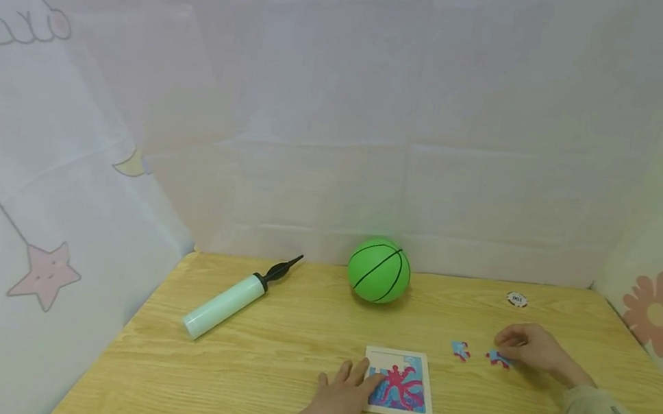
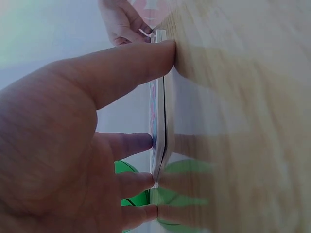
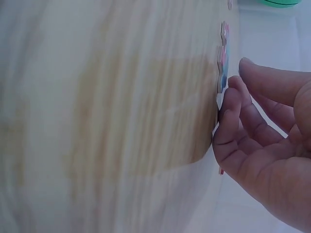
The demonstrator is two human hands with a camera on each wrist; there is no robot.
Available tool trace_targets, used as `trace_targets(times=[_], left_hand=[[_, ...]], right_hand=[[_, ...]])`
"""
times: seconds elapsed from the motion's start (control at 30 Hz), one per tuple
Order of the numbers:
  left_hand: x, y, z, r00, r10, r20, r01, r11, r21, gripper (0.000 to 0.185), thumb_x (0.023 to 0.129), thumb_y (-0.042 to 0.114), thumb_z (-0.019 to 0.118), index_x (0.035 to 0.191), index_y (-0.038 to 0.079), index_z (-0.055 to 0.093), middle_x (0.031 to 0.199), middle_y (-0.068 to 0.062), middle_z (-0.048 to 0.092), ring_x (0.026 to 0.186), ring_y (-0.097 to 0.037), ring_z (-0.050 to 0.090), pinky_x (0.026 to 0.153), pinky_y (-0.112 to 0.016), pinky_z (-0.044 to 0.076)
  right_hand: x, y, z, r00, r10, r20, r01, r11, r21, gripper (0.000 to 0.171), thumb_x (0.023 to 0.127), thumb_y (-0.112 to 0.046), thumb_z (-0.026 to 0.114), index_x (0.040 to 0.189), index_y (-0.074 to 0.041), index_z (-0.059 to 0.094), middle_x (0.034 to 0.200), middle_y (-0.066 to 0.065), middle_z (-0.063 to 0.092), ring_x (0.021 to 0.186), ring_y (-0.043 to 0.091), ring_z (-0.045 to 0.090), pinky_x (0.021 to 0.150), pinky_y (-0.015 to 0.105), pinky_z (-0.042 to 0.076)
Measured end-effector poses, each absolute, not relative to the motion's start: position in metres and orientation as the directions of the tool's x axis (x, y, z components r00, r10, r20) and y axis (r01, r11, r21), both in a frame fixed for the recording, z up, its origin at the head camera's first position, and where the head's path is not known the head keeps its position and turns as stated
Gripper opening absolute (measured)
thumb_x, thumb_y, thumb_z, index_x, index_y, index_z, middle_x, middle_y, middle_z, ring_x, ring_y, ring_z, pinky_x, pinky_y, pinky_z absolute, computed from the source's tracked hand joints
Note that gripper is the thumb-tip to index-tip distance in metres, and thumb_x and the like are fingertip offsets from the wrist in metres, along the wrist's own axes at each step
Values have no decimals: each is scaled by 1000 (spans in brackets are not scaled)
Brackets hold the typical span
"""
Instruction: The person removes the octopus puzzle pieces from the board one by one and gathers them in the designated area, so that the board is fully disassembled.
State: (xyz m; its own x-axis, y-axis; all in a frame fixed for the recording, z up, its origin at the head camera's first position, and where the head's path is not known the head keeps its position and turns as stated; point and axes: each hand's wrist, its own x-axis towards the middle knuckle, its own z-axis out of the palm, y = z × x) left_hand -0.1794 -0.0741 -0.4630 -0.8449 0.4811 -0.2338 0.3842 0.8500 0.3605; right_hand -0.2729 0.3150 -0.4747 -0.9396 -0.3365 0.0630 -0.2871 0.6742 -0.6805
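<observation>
Left hand (image 1: 337, 411) steadies puzzle board (image 1: 401, 383); right hand (image 1: 528, 346) touches piece (image 1: 498, 358).

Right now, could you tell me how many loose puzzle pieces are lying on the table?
2. One piece lies right of the puzzle board; the other piece lies further right, at the right hand's fingertips. That hand may hide more.

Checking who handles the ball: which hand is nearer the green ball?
Left. The left hand rests on the puzzle board, below the ball; the right hand is farther right, at a loose piece.
</observation>
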Motion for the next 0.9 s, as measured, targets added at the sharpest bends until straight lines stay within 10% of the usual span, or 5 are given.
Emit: trace_targets(times=[0.33, 0.9], left_hand=[[-185, -89, -462, -826, 524, -208, 451, 835, 316, 82, 75, 59, 72, 146, 36, 37, 155, 0, 29, 141, -39, 22, 96, -75, 20], [-173, -56, -465, -881, 470, -56, 401, 804, 440, 53, 88, 37, 64, 137, 21, 53, 146, -25, 36, 133, -49, 32, 95, -69, 31]], right_hand=[[-267, 306, -466, -935, -353, 34, -270, 647, -713, 16, 90, -8, 64, 101, 4, 67, 96, 10, 67, 85, 17, 61, 67, 26, 50], [-267, 292, -464, -892, -444, 83, -367, 606, -705, 18, 93, -15, 63, 103, -1, 67, 98, 6, 67, 87, 10, 59, 73, 26, 49]])
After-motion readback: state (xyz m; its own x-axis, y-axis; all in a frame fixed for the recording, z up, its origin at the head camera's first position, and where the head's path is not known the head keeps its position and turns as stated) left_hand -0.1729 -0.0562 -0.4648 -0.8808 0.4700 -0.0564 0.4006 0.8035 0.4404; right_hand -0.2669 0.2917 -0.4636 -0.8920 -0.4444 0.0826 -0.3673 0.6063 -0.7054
